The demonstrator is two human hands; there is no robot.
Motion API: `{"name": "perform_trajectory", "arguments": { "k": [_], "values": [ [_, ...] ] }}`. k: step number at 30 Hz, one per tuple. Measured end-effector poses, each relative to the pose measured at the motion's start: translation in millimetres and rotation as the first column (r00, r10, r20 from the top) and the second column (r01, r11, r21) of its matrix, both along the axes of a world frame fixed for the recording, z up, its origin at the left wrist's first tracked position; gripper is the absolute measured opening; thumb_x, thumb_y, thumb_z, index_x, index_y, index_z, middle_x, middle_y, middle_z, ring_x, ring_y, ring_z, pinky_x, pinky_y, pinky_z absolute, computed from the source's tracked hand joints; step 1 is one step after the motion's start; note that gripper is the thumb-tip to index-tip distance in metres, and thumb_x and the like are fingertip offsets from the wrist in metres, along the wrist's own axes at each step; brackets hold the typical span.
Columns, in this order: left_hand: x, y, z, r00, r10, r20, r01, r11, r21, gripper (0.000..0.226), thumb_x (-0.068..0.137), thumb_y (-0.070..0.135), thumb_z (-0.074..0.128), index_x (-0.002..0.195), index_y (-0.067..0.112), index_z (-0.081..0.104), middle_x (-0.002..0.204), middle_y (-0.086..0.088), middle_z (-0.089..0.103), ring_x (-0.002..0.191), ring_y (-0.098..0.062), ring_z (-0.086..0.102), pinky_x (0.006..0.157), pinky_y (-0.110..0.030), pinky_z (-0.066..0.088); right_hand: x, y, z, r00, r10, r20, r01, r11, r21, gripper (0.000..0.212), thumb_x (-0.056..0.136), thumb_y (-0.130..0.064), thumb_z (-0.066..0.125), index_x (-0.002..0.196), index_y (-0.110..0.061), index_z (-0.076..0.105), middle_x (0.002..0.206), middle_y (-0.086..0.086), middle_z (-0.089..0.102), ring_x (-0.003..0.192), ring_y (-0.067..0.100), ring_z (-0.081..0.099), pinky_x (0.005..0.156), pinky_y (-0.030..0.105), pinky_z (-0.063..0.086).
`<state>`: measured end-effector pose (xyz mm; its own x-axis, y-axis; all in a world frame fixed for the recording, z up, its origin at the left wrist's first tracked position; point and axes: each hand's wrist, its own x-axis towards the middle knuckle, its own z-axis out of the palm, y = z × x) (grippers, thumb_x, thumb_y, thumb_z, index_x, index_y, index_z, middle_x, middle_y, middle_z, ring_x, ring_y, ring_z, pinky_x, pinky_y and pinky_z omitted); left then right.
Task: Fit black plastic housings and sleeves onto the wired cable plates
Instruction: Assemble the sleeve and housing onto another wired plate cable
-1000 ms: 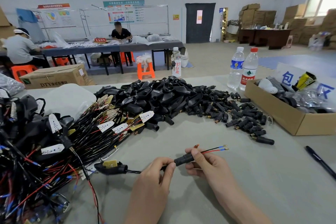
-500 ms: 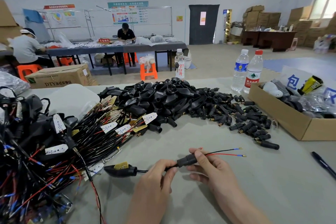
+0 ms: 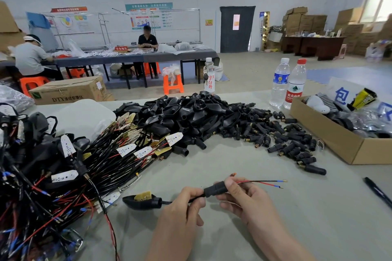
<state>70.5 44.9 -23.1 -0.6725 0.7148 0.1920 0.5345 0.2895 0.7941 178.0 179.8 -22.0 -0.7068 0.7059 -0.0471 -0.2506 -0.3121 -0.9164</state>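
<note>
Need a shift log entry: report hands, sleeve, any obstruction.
Left hand pinches cable, right hand grips black sleeve. Housing seated over plate, resting on table. Nothing obstructing hands.

Through the head camera I see a big heap of black plastic housings (image 3: 186,114) on a grey table (image 3: 233,235). In front of the heap, my left hand (image 3: 182,203) pinches a thin black cable (image 3: 167,203). My right hand (image 3: 244,197) grips a black cylindrical sleeve (image 3: 215,189) threaded on that cable, with red and black wire ends (image 3: 265,182) sticking out past the fingers. Also in front of the heap, a black housing holding a gold plate (image 3: 142,201) lies at the cable's other end. Left of the heap spreads a tangle of wired plates (image 3: 106,154); right of it sits an open cardboard box (image 3: 339,146).
</note>
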Motion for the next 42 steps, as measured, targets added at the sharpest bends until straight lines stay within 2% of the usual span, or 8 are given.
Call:
{"name": "perform_trajectory", "arguments": {
  "k": [5,8,15,19,24,30,36,42],
  "values": [
    [1,0,2,0.998,-0.049,0.028,0.047,0.998,0.045,0.033,0.099,0.017,0.056,0.107,0.049,0.051,0.083,0.025,0.07,0.073,-0.001,0.07,0.082,-0.025,0.052,0,-1,0,1.0,-0.002,0.001,0.002,1.0,0.001,0.045,0.061,-0.037,0.08,0.091,-0.005,0.072,0.091,0.015,0.076,0.074,0.021,0.071,0.061,0.025,0.057],
    [8,-1,3,0.996,-0.09,0.001,0.09,0.995,0.031,0.04,0.101,0.018,0.052,0.117,0.055,0.047,0.095,0.036,0.066,0.089,0.005,0.068,0.087,-0.017,0.05,0,-2,0,1.0,-0.018,0.014,0.017,0.999,0.031,0.037,0.061,-0.033,0.08,0.085,-0.006,0.075,0.082,0.014,0.074,0.071,0.019,0.07,0.059,0.023,0.056],
    [12,2,9,1.0,-0.022,0.002,0.022,0.999,0.042,0.033,0.096,0.025,0.062,0.104,0.055,0.051,0.095,0.004,0.072,0.085,0.001,0.068,0.08,-0.019,0.052,-1,-7,3,1.0,-0.001,0.01,0.0,0.997,0.075,0.025,0.077,-0.031,0.066,0.084,-0.012,0.08,0.088,0.014,0.076,0.075,0.019,0.072,0.063,0.023,0.057],
    [9,0,12,0.997,0.003,-0.078,-0.005,0.999,-0.031,0.028,0.1,0.03,0.054,0.101,0.056,0.043,0.087,0.011,0.065,0.085,0.013,0.058,0.074,-0.008,0.04,-2,-7,5,0.997,-0.071,0.032,0.066,0.989,0.13,0.026,0.081,-0.034,0.063,0.086,-0.016,0.081,0.09,0.014,0.076,0.077,0.019,0.072,0.06,0.025,0.057],
    [5,-1,13,0.989,0.081,-0.126,-0.089,0.994,-0.06,0.022,0.101,0.036,0.048,0.101,0.057,0.041,0.085,0.012,0.06,0.084,0.004,0.058,0.084,-0.022,0.045,3,5,7,0.975,-0.218,0.035,0.213,0.971,0.111,0.029,0.095,-0.024,0.057,0.087,-0.003,0.075,0.081,0.016,0.075,0.07,0.022,0.073,0.054,0.023,0.056],
    [2,1,8,0.938,0.16,-0.308,-0.192,0.978,-0.076,0.022,0.101,0.038,0.048,0.121,0.045,0.052,0.122,0.031,0.047,0.106,0.004,0.052,0.078,-0.019,0.043,11,20,7,0.935,-0.351,0.043,0.346,0.933,0.099,0.027,0.099,-0.024,0.054,0.089,-0.005,0.07,0.072,0.009,0.074,0.065,0.018,0.072,0.052,0.022,0.056],
    [-1,3,0,0.912,0.137,-0.386,-0.179,0.981,-0.074,0.02,0.1,0.04,0.049,0.118,0.047,0.055,0.127,0.035,0.046,0.097,0.007,0.051,0.067,-0.014,0.04,13,25,3,0.92,-0.39,0.026,0.388,0.92,0.055,0.029,0.1,-0.026,0.053,0.088,-0.007,0.071,0.07,0.007,0.072,0.064,0.019,0.072,0.052,0.022,0.055],
    [-5,5,-8,0.919,0.139,-0.369,-0.15,0.989,-0.002,0.018,0.098,0.036,0.053,0.114,0.044,0.057,0.107,0.031,0.055,0.1,0.002,0.046,0.07,-0.022,0.047,0,5,2,0.985,-0.17,-0.042,0.167,0.984,-0.06,0.033,0.083,-0.033,0.062,0.099,-0.004,0.067,0.088,0.011,0.076,0.07,0.018,0.07,0.058,0.023,0.057]
  ]
}}
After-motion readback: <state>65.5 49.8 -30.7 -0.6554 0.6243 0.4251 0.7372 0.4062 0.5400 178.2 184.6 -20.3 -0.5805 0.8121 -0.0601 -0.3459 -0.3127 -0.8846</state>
